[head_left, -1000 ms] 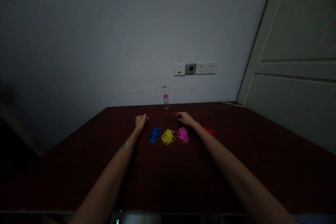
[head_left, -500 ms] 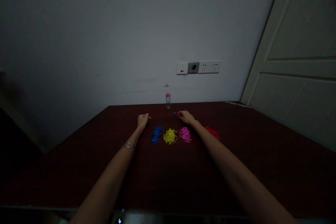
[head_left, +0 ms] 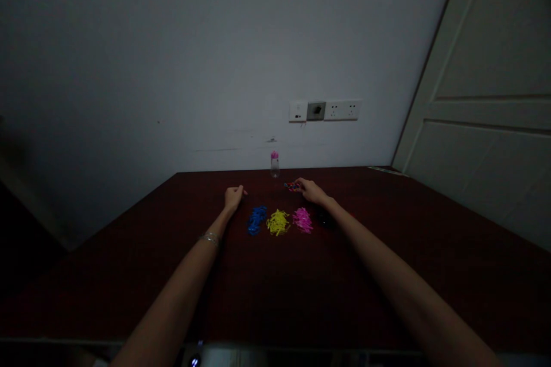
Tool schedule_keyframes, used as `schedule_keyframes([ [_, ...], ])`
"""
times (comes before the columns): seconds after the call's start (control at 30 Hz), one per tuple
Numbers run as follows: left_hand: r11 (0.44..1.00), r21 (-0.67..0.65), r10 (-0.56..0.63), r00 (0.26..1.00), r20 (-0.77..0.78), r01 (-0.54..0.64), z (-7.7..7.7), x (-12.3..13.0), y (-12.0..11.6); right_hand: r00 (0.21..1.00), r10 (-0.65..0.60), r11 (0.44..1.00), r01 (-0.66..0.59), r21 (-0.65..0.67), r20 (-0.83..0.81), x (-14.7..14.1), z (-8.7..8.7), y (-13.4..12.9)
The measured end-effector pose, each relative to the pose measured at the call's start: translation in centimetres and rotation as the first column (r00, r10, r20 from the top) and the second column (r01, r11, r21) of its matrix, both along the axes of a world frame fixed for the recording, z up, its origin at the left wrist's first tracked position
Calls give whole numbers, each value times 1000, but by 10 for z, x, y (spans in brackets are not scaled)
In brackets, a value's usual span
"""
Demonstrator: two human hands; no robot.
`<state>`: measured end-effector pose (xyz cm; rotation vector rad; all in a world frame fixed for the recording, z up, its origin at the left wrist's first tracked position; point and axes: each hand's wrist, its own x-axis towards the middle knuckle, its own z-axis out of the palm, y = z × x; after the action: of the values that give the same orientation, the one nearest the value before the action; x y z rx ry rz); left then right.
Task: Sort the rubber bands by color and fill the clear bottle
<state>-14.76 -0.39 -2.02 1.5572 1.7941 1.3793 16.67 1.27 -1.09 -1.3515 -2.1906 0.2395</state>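
Note:
My right hand (head_left: 309, 189) reaches over the tabletop, its bent fingers at the right end of a small bunch of multicoloured strips (head_left: 292, 187). The fingertips appear closed on that end; the exact grip is too small to see. My left hand (head_left: 233, 197) rests on the table, fingers curled in with nothing visible in them. Between my forearms lie separate heaps of blue strips (head_left: 257, 220), yellow strips (head_left: 278, 222) and pink strips (head_left: 303, 220). A dark heap (head_left: 325, 219) shows partly beside my right forearm, which hides most of what lies beyond it.
A clear bottle with a pink cap (head_left: 274, 165) stands at the back of the dark red table (head_left: 267, 281). Behind it is a wall with sockets (head_left: 342, 110). A pale panelled door (head_left: 486, 109) stands at the right.
My right hand has shifted slightly right, uncovering more of the multicoloured bunch. My right forearm now covers the red heap, and the dark heap shows. My left hand stays put.

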Motion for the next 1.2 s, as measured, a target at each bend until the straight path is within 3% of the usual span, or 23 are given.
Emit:
schedule_keyframes([
  [0.27, 1000, 5, -8, 1000, -5, 8, -1, -2, 2, 987, 37, 999, -36, 11, -159, 61, 13, -35],
  [0.53, 999, 24, -21, 1000, -23, 22, -2, -3, 3, 987, 15, 997, -27, -72, -159, 111, 2, -72],
  [0.83, 1000, 10, -20, 999, -27, 21, -1, -2, 2, 974, 8, 978, -54, -202, -225, 127, -1, -89],
  [1.07, 1000, -4, -7, 1000, 4, 7, 4, 1, -1, 936, -38, 983, -28, -181, -350, 134, -6, -89],
  [1.2, 999, -26, 19, 997, -75, -21, 5, 3, 3, 911, -127, 989, 85, -121, -392, 145, -16, -84],
])
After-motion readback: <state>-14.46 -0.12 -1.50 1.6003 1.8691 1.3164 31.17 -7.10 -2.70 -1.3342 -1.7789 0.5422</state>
